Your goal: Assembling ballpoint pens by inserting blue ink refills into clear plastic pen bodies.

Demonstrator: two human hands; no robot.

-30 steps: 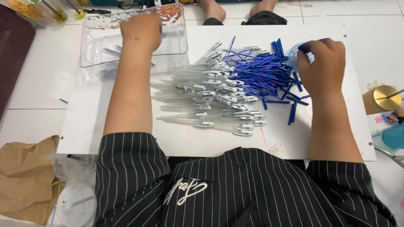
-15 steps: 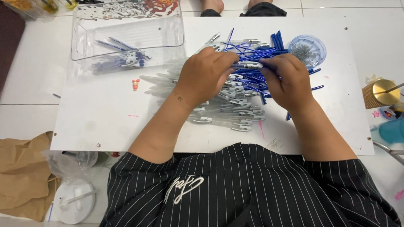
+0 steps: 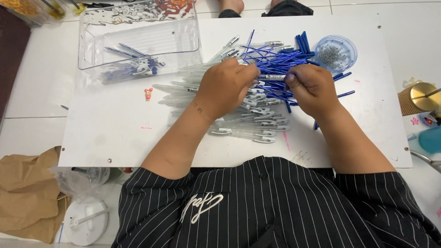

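The left hand [image 3: 226, 87] and right hand [image 3: 312, 88] were curled knuckles-up, fingertips pinched and facing each other, forearms angling inward.

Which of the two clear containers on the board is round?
The small blue-tinted dish beyond the right hand, holding tiny metal bits. The other, a large rectangular bin at far left, holds finished pens.

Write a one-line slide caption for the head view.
Both hands, left hand and right hand, hold a pen over pen parts.

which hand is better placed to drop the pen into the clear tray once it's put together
Probably the left hand: the clear tray lies up on its side of the white board. The right hand, gripping the pen's other end, would have to cross over the pile of pen barrels.
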